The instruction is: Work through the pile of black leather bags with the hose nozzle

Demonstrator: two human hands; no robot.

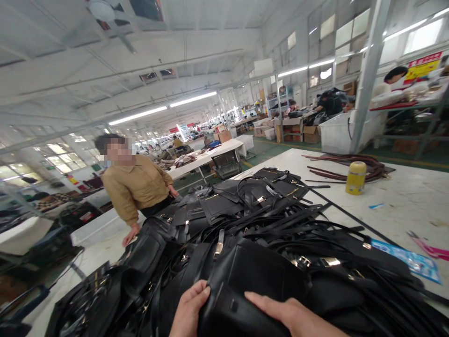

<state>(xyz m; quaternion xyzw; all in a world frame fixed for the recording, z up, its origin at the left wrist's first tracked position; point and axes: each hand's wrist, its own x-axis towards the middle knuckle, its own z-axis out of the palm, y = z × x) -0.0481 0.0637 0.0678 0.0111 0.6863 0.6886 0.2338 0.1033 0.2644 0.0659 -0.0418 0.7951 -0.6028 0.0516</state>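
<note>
A black leather handbag point(257, 269) is tilted up in front of me at the bottom of the view. My left hand point(191, 306) pinches its near left edge, thumb on top and fingers curled round the side. Across the bag's lower side lies my right hand point(284, 311), its thumb stretched along the leather and its other fingers out of sight beneath. Around the bag spreads a heap of similar black bags point(224, 201) with long straps and gold-coloured buckles.
A yellow flask point(356, 178), brown straps point(351, 168), a blue packet point(409, 260) and pink-handled scissors point(430, 245) lie on the white table point(407, 192) to the right. A person in a tan jacket point(136, 187) stands at the left edge, one hand on the table.
</note>
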